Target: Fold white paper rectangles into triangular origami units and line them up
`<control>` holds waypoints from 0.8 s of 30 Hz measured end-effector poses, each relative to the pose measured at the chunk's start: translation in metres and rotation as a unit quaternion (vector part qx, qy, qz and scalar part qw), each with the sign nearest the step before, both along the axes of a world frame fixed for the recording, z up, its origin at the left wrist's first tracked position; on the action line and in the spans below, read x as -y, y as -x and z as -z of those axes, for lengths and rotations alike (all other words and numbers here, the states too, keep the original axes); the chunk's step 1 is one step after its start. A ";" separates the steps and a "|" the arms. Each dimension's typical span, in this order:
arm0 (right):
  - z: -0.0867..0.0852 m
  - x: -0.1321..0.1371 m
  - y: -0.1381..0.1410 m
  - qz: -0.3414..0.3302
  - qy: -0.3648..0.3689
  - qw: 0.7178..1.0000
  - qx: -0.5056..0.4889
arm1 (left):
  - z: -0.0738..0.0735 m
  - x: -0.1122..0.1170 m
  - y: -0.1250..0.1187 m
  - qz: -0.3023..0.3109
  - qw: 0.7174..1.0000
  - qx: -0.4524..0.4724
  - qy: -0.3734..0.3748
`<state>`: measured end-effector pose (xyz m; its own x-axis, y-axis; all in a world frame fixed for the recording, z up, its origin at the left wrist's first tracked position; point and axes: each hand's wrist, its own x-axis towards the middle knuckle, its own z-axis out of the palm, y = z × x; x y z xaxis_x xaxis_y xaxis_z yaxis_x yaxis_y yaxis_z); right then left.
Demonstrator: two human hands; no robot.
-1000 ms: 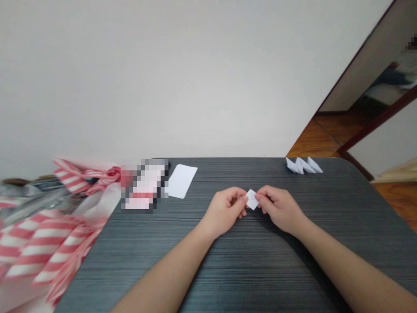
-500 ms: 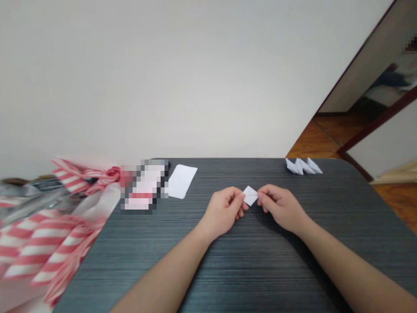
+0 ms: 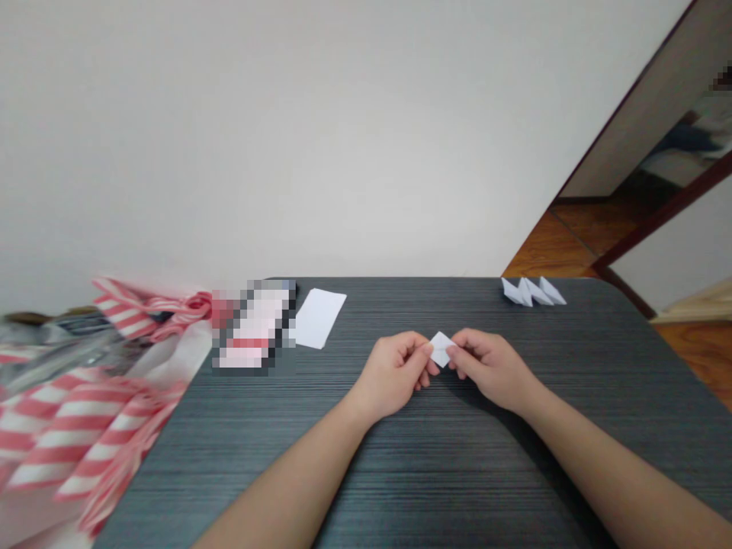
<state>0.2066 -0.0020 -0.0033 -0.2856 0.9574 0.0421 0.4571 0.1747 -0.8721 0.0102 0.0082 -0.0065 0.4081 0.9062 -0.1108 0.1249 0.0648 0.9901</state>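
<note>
Between my two hands is a small folded white paper, diamond-shaped with a crease across its middle. My left hand pinches its left corner between thumb and fingers. On the opposite corner, the thumb of my right hand presses over the front, its fingers curled behind. The paper is held just above the dark table; the fingertips behind it are hidden.
Several folded white paper pieces stand in a row at the table's far right. A stack of white paper sheets lies at the back left, beside a blurred-out phone-like object. Red-and-white striped bags crowd the left side.
The folded paper and both hands have shifted slightly down. My right thumb has moved inward, farther over the paper's right corner.
</note>
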 end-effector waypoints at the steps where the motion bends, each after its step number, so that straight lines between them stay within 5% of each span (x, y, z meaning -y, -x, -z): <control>1: 0.000 0.000 0.000 0.000 -0.003 1.000 0.005 | 0.000 0.000 0.000 0.005 1.000 -0.002 0.001; 16: -0.005 0.003 0.004 -0.052 -0.004 0.998 0.017 | -0.005 0.001 0.002 0.063 0.991 -0.095 -0.072; 24: -0.007 0.002 0.001 -0.024 -0.004 1.000 0.004 | -0.005 0.002 0.000 0.030 0.998 -0.049 -0.032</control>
<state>0.2053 -0.0044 0.0035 -0.3321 0.9420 0.0476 0.4541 0.2039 -0.8673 0.0101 0.0064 -0.0018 0.4517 0.8870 -0.0958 0.2237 -0.0087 0.9746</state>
